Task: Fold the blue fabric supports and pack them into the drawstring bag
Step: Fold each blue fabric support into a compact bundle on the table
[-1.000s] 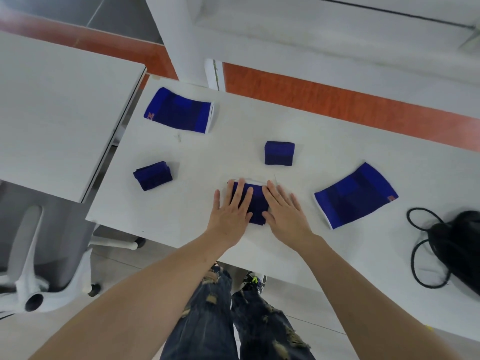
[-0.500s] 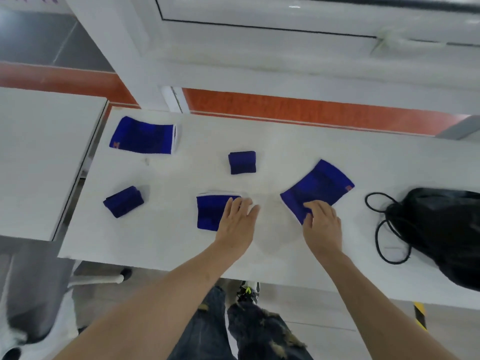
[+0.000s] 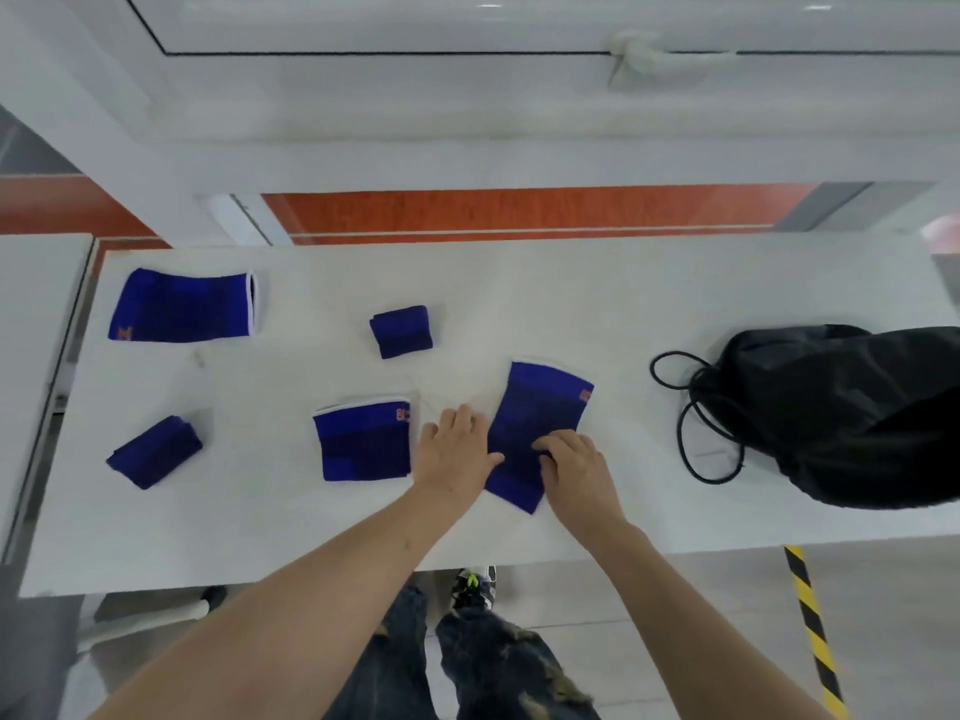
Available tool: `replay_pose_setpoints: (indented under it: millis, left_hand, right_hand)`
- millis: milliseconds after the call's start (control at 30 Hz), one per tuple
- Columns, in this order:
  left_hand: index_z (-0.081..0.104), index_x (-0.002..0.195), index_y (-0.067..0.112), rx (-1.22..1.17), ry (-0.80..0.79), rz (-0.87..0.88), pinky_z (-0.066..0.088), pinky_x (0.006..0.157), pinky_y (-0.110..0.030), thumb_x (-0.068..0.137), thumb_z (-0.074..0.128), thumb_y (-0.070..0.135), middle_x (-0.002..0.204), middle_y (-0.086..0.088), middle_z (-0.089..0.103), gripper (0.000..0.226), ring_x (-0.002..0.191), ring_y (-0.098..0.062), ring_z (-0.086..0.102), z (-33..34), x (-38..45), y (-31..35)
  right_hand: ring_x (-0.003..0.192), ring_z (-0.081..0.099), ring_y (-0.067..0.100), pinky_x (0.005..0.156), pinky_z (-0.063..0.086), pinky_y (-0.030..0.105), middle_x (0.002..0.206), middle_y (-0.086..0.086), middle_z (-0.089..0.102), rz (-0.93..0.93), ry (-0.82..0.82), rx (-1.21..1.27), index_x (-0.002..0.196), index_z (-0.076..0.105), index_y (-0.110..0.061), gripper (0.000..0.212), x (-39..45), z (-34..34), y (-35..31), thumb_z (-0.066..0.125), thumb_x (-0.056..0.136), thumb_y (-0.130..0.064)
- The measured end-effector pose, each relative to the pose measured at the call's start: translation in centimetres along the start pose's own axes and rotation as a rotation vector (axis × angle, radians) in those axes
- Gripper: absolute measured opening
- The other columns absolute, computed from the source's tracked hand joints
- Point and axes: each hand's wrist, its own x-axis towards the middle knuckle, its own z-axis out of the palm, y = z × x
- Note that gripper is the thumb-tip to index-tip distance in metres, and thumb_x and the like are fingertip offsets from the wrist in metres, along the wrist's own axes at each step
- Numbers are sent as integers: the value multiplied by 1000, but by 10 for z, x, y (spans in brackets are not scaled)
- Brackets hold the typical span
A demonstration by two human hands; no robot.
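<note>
An unfolded blue support [image 3: 535,418] lies flat in front of me on the white table [image 3: 571,293]. My right hand [image 3: 576,467] presses on its near right part, fingers curled on the fabric. My left hand [image 3: 454,452] lies flat with spread fingers, touching its left edge. A half-folded support [image 3: 363,441] sits just left of my left hand. Two small folded supports rest at centre back [image 3: 401,331] and near left [image 3: 154,452]. Another flat support [image 3: 182,305] lies at the far left. The black drawstring bag [image 3: 852,407] lies at the right, its cord [image 3: 691,407] looped toward me.
A second white table [image 3: 31,324] adjoins on the left. A window frame and sill run along the back. Yellow-black floor tape [image 3: 810,631] shows at lower right. My legs and shoes are under the table's near edge.
My right hand has dragged the flat support leftward and nearer, turning it more upright. My left hand left the half-folded support and moved right to that support's edge.
</note>
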Motion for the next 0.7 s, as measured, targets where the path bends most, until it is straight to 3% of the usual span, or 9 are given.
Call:
replay_pose_setpoints:
  millis: [67, 167, 267, 367, 533, 700]
  left_hand:
    - [46, 128, 18, 38, -7, -15, 44, 92, -39, 94, 59, 54, 126, -6, 49, 51, 114, -25, 49, 4, 2, 3]
    - [42, 135, 19, 10, -29, -7, 42, 92, -38, 97, 60, 48, 127, -4, 52, 51, 115, -25, 49, 8, 3, 6]
    - [39, 140, 18, -41, -45, 7, 41, 93, -37, 100, 58, 40, 125, -3, 57, 49, 114, -24, 52, 11, 1, 8]
    - [41, 139, 19, -109, -62, -17, 41, 92, -37, 101, 58, 34, 121, -1, 60, 45, 112, -23, 55, 11, 1, 10]
    - [41, 142, 21, -336, -98, -47, 51, 89, -42, 100, 58, 21, 117, -2, 62, 45, 101, -25, 62, 6, -3, 12]
    - [50, 136, 20, -510, -51, -73, 54, 83, -37, 103, 54, 22, 116, -3, 58, 33, 97, -23, 64, -16, -15, 6]
  right_hand:
    - [107, 59, 27, 91, 53, 46, 116, 3, 65, 58, 58, 48, 116, 69, -13, 22, 8, -5, 3, 60, 97, -11]
    - [117, 55, 30, 97, 51, 47, 134, 7, 56, 160, 74, -28, 131, 61, -13, 33, 28, -20, 9, 60, 98, -16]
    - [122, 48, 33, 98, 50, 46, 148, 8, 42, 238, -17, -90, 147, 44, -16, 55, 48, -31, 11, 64, 97, -22]
    - [123, 45, 32, 100, 48, 44, 143, 11, 40, 287, -109, -35, 151, 37, -16, 63, 63, -34, 10, 66, 96, -20]
    - [117, 48, 27, 100, 47, 36, 125, 9, 46, 279, -100, 24, 126, 58, -8, 30, 68, -36, 2, 63, 97, -17]
    - [82, 60, 16, 70, 52, 34, 101, -1, 62, 306, 12, 247, 109, 53, -23, 11, 56, -48, -22, 59, 100, -23]
